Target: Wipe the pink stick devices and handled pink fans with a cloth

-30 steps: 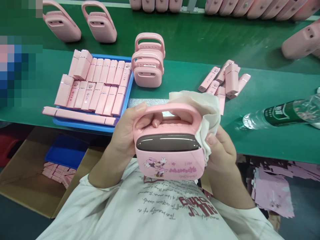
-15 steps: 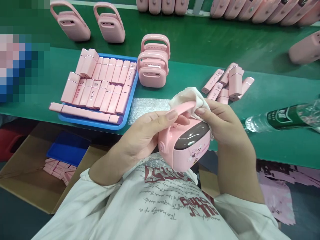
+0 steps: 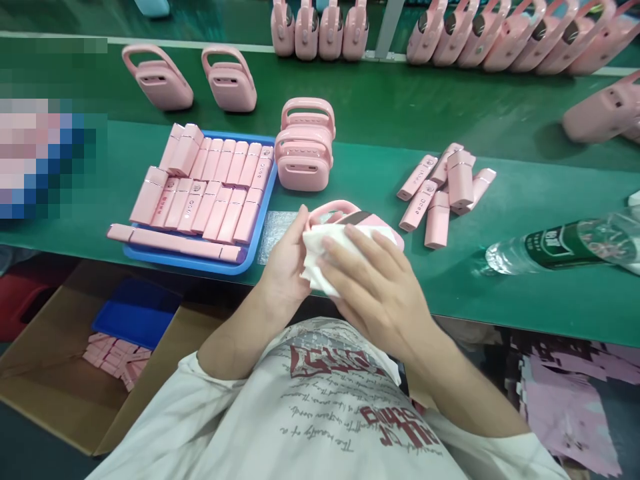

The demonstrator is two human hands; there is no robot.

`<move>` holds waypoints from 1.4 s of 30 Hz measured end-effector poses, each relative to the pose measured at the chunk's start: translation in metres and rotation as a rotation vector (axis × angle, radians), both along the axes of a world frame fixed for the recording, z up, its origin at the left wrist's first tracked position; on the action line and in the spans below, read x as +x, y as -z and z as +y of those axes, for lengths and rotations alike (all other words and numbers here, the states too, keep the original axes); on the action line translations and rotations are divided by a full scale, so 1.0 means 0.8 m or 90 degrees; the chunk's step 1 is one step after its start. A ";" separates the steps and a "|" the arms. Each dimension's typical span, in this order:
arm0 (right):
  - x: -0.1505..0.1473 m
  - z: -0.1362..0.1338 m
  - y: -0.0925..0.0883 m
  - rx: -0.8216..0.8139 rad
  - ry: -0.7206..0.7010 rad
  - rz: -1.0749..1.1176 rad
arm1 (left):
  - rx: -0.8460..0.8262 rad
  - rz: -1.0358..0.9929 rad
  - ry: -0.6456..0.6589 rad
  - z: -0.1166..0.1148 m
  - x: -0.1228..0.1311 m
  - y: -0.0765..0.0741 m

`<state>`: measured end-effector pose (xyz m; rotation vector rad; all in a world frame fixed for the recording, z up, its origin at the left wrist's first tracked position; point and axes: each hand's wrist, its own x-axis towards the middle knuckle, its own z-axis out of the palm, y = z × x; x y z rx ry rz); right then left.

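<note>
A pink handled device [image 3: 350, 218] with a dark glossy panel is held near the front edge of the green table [image 3: 525, 280]. My left hand [image 3: 285, 263] grips its left side, fingers closed around it. My right hand [image 3: 373, 283] lies over the top of it, fingers pressing a white cloth [image 3: 320, 250] flat against its surface. Most of the device is hidden under the cloth and hand; only its handle and a strip of the panel show.
A blue tray [image 3: 190, 257] of several pink sticks sits left. Two stacked pink devices [image 3: 304, 147] stand behind, loose pink sticks [image 3: 443, 190] lie right, and a plastic bottle [image 3: 560, 245] lies far right. More devices line the back. A cardboard box [image 3: 60, 373] sits below left.
The device has been lowered and turned toward the table edge. My right hand with the cloth has moved from the handle onto the top of the device, covering it.
</note>
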<state>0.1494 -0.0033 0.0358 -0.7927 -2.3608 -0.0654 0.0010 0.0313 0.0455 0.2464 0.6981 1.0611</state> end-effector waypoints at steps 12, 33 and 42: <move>-0.021 -0.003 0.108 0.194 0.163 0.272 | -0.087 -0.095 -0.050 0.013 0.007 -0.003; 0.016 0.053 0.053 -0.912 0.215 0.837 | -0.078 0.048 -0.075 0.019 -0.006 0.015; 0.125 0.065 0.057 -0.372 0.711 -0.083 | 0.516 0.477 0.042 0.019 -0.028 -0.090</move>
